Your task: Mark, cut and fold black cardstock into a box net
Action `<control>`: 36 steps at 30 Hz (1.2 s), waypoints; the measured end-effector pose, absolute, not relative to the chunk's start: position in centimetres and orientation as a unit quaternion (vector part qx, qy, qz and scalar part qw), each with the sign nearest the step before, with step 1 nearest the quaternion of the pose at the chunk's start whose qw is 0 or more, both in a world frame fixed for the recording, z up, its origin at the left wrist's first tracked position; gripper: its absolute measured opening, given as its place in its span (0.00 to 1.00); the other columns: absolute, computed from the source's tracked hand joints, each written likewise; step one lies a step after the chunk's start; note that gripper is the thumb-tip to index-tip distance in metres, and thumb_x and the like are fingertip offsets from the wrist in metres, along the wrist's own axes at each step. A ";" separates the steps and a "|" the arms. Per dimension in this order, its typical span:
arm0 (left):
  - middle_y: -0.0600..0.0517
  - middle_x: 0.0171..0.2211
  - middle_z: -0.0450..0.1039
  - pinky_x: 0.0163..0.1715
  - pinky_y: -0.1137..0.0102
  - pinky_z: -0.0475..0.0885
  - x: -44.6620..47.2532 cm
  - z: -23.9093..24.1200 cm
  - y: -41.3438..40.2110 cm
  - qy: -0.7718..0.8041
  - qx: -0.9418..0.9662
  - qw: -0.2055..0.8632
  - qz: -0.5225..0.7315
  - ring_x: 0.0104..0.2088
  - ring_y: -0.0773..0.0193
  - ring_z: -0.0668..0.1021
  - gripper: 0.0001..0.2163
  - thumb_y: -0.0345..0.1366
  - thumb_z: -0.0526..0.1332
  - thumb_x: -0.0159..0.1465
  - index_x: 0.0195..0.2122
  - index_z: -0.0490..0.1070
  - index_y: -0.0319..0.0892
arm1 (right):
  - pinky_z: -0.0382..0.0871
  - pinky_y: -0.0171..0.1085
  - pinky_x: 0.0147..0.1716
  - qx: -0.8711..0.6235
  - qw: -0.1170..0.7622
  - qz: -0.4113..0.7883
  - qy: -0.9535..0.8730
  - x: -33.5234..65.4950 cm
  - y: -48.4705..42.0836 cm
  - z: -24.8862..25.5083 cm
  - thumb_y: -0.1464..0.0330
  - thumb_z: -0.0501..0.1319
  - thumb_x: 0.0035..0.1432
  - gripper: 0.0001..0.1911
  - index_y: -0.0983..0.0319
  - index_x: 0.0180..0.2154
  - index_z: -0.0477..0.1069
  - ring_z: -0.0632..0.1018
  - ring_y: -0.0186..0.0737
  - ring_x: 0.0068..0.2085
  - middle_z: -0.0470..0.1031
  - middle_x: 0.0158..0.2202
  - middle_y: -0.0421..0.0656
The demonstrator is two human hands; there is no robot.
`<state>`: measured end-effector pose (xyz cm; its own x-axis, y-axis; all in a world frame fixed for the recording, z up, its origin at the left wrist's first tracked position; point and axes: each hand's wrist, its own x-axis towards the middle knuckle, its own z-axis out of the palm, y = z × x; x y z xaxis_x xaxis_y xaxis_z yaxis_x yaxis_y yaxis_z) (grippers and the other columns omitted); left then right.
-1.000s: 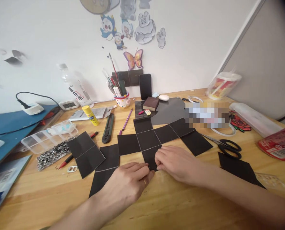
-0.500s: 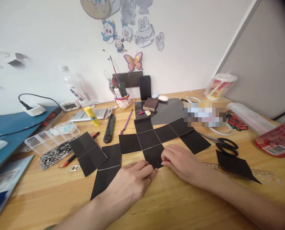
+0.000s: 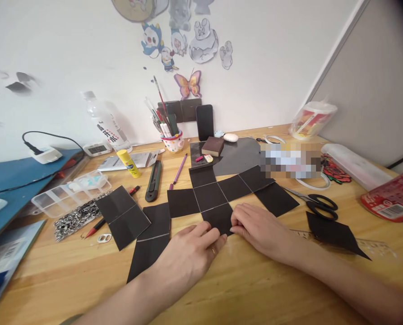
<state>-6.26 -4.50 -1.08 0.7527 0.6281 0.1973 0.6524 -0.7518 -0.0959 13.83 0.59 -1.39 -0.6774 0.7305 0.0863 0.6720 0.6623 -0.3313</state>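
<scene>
At the far left of the frame a clear plastic organizer box (image 3: 71, 192) sits on the wooden table (image 3: 238, 289), with a heap of small metal rings (image 3: 76, 216) just in front of it. To the right of those lies a creased black paper piece (image 3: 123, 216). Above it in the frame are a yellow glue stick (image 3: 128, 163) and a dark utility knife (image 3: 154, 180). A second black strip (image 3: 152, 239) runs down toward the lower middle, partly under the person's left forearm. The left hand (image 3: 187, 257) comes in from the bottom edge, relaxed and unclenched. Its fingers are laid out, and the tips rest on the near edge of the lowest square of the cross-shaped black paper (image 3: 210, 196). That paper lies flat at the centre of the frame, its white crease lines dividing it into squares. The right hand (image 3: 260, 230) reaches in from the lower right, its bent fingertips on the right corner of the same lowest square. Whether they pinch the edge or only press on it I cannot tell. Further right lie black-handled scissors (image 3: 318, 207), with a black diamond-shaped scrap (image 3: 333, 232) just below them. A red packet (image 3: 394, 198) lies at the right edge.
</scene>
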 end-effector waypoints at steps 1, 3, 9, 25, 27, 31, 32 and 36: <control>0.54 0.29 0.66 0.22 0.69 0.67 -6.3 -1.0 -4.5 -0.345 -0.932 0.078 -0.081 0.31 0.63 0.69 0.11 0.31 0.46 0.67 0.41 0.67 0.37 | 0.61 0.34 0.30 -0.391 0.110 0.141 -0.903 14.0 0.6 -1.4 0.69 0.55 0.59 0.06 0.60 0.29 0.61 0.68 0.35 0.31 0.67 0.29 0.37; 0.53 0.30 0.67 0.22 0.70 0.68 -6.5 -1.0 -4.5 -0.347 -0.931 0.074 -0.086 0.33 0.63 0.69 0.12 0.31 0.45 0.67 0.45 0.65 0.37 | 0.62 0.34 0.29 -0.400 0.117 0.144 -0.898 14.5 0.7 -1.3 0.70 0.55 0.58 0.04 0.60 0.30 0.60 0.69 0.35 0.31 0.67 0.30 0.37; 0.53 0.30 0.66 0.23 0.70 0.68 -6.6 -1.7 -4.4 -0.341 -0.933 0.083 -0.076 0.32 0.63 0.68 0.11 0.31 0.46 0.67 0.46 0.64 0.38 | 0.67 0.36 0.32 -0.418 0.154 0.129 -0.886 15.8 0.0 -1.2 0.73 0.49 0.61 0.07 0.60 0.32 0.63 0.71 0.35 0.33 0.69 0.32 0.40; 0.54 0.33 0.68 0.34 0.75 0.72 -7.1 -1.1 -5.5 -0.403 -0.902 -0.064 -0.139 0.37 0.68 0.72 0.13 0.31 0.43 0.68 0.36 0.66 0.41 | 0.58 0.44 0.56 -0.275 0.088 -0.031 -0.957 15.2 -4.9 -1.5 0.76 0.47 0.58 0.23 0.69 0.56 0.59 0.62 0.42 0.58 0.62 0.57 0.50; 0.54 0.34 0.69 0.36 0.75 0.72 -7.2 -1.0 -5.7 -0.407 -0.898 -0.076 -0.152 0.39 0.68 0.73 0.12 0.31 0.43 0.68 0.37 0.66 0.42 | 0.62 0.46 0.54 -0.290 0.104 -0.034 -0.951 15.2 -5.1 -1.5 0.74 0.48 0.57 0.23 0.68 0.55 0.61 0.65 0.43 0.56 0.64 0.56 0.49; 0.53 0.35 0.71 0.36 0.74 0.72 -7.8 -0.4 -6.1 -0.408 -0.888 -0.119 -0.178 0.39 0.67 0.74 0.13 0.29 0.44 0.67 0.36 0.68 0.44 | 0.67 0.48 0.50 -0.334 0.157 -0.058 -0.928 15.9 -5.4 -1.9 0.73 0.51 0.56 0.21 0.69 0.52 0.65 0.68 0.47 0.54 0.67 0.53 0.49; 0.53 0.35 0.71 0.36 0.74 0.72 -8.2 -0.3 -6.2 -0.400 -0.888 -0.134 -0.185 0.39 0.67 0.74 0.13 0.28 0.45 0.66 0.34 0.68 0.44 | 0.68 0.47 0.49 -0.344 0.167 -0.058 -0.922 16.2 -5.3 -2.0 0.72 0.51 0.56 0.20 0.68 0.51 0.66 0.69 0.47 0.53 0.68 0.53 0.49; 0.51 0.38 0.72 0.41 0.70 0.71 -11.1 0.3 -6.0 -0.405 -0.861 -0.138 -0.277 0.43 0.64 0.74 0.14 0.24 0.48 0.61 0.28 0.71 0.44 | 0.67 0.41 0.50 -0.447 0.195 -0.030 -0.873 18.1 -2.8 -0.9 0.68 0.49 0.60 0.17 0.62 0.47 0.69 0.72 0.42 0.50 0.72 0.50 0.45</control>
